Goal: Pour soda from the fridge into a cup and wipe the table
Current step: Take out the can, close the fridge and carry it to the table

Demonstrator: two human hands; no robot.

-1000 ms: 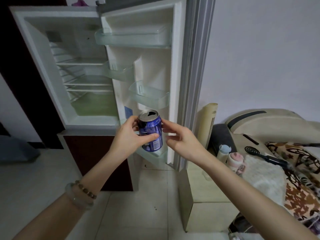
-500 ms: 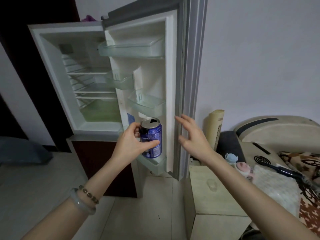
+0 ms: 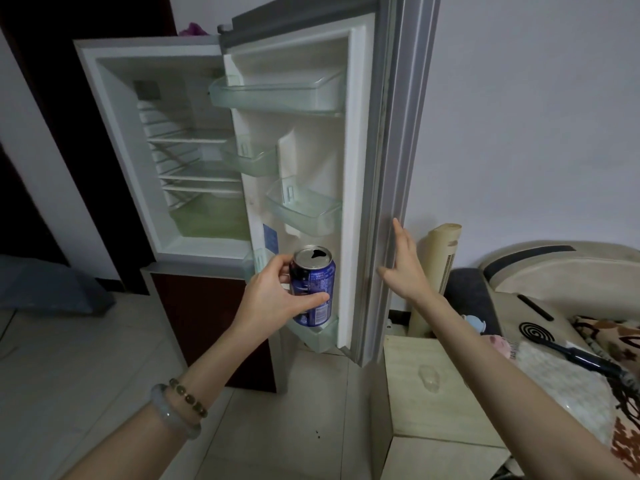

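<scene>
My left hand point(image 3: 277, 299) grips a blue soda can point(image 3: 313, 285) with an opened top, held upright in front of the lowest bin of the open fridge door point(image 3: 360, 188). My right hand point(image 3: 405, 268) lies flat with straight fingers against the outer edge of that door. The fridge point(image 3: 166, 150) stands open with bare wire shelves inside. A small clear cup point(image 3: 429, 377) sits on the pale wooden table point(image 3: 412, 403) at the lower right.
A cream tower fan point(image 3: 440, 258) stands between the fridge door and a couch point(image 3: 561, 271) piled with a patterned blanket, a white towel point(image 3: 561, 386) and a dark handled tool. A grey cushion point(image 3: 41, 285) lies on the tiled floor at the left.
My right hand left the can and moved right to the door's edge. The left hand keeps hold of the can. The view rose and shifted a little.
</scene>
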